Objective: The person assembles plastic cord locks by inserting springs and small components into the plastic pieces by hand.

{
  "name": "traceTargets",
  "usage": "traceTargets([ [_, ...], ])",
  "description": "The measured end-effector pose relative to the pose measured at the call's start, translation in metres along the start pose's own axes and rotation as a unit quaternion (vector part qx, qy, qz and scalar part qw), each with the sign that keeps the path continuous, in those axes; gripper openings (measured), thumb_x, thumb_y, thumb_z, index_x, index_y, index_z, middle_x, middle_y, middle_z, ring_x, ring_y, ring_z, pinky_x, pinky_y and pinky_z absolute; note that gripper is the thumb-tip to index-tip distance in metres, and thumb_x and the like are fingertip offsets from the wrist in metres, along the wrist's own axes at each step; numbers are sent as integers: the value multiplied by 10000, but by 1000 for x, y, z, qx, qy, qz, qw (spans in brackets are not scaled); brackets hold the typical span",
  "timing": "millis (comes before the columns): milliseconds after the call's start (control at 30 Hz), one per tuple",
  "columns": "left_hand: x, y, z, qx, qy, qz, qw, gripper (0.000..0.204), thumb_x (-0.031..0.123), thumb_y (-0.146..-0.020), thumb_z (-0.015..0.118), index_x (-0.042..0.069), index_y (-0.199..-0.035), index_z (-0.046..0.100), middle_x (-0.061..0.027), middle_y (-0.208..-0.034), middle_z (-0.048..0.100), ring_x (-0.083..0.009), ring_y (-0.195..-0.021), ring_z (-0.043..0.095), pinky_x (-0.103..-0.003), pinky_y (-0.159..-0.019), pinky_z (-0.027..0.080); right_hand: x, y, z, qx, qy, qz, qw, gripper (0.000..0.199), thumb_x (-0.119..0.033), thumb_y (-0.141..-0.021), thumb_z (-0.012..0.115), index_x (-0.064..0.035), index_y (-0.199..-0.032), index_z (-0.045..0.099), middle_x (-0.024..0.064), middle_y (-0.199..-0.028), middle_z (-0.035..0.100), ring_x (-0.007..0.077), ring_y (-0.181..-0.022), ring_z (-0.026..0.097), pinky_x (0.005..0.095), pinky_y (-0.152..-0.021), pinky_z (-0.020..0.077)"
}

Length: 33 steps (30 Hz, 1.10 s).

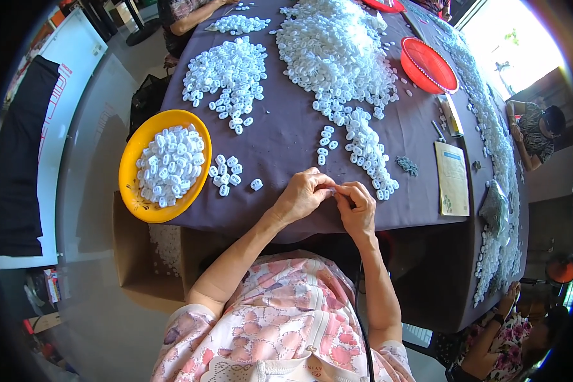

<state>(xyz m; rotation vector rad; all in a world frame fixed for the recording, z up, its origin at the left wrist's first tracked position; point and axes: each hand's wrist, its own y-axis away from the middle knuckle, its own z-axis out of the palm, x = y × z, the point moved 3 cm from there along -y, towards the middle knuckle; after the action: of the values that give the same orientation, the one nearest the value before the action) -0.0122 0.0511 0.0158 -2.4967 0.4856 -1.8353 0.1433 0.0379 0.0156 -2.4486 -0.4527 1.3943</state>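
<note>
My left hand (302, 195) and my right hand (356, 207) meet at the table's near edge, fingertips pinched together. Whatever they pinch is tiny and mostly hidden by the fingers. Just beyond them lie a short row of small white oval plastic pieces with holes (323, 151) and a longer strip of similar white pieces (366, 153). Left of my left hand, a single white piece (256, 184) rests apart from a small cluster of chunkier white pieces (225, 173). A yellow bowl (129, 191) heaped with such pieces stands at the table's left edge.
Large white heaps (328, 51) and a smaller pile (226, 73) cover the far table. To the right are a red basket (420, 70), a small grey-green clump (407, 165) and a tan notebook (451, 178). A cardboard box (134, 254) stands below left. Other people sit around the table.
</note>
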Motion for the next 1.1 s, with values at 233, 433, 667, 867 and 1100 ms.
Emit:
traceTargets([
  [233,1,0,7,43,-64,50,996,48,9,-795,636,7,-842,646,-142,-840,622,-329,-755,623,-395,-671,507,-1,-1,0,0,-8,-4,1000,111,26,-750,686,-7,-849,649,107,-803,636,256,-736,617,325,-649,486],
  [433,3,2,6,40,-73,74,994,64,-16,-802,620,10,-858,638,-114,-828,623,-295,-752,634,-349,-652,504,-4,0,-2,1,-3,-12,1000,121,32,-743,684,-17,-849,652,100,-809,633,254,-745,613,326,-652,484],
  [667,1,9,11,40,-146,93,984,78,1,-811,608,30,-883,618,-119,-843,598,-323,-761,614,-381,-652,501,-11,0,-2,3,20,-65,998,137,39,-736,667,-28,-855,653,96,-822,626,271,-753,603,337,-669,483],
  [867,0,8,11,41,-131,95,986,45,56,-848,576,28,-863,608,-154,-838,579,-360,-766,604,-422,-661,506,-7,0,0,18,66,-75,995,109,-13,-761,675,-29,-867,652,96,-813,610,277,-753,602,349,-677,485],
  [1100,-2,6,3,74,-79,66,992,84,-10,-812,615,-14,-890,646,-136,-826,611,-286,-746,632,-346,-664,509,-4,-1,1,2,53,-45,998,93,-27,-778,669,-35,-870,656,94,-810,616,271,-753,609,352,-668,487],
])
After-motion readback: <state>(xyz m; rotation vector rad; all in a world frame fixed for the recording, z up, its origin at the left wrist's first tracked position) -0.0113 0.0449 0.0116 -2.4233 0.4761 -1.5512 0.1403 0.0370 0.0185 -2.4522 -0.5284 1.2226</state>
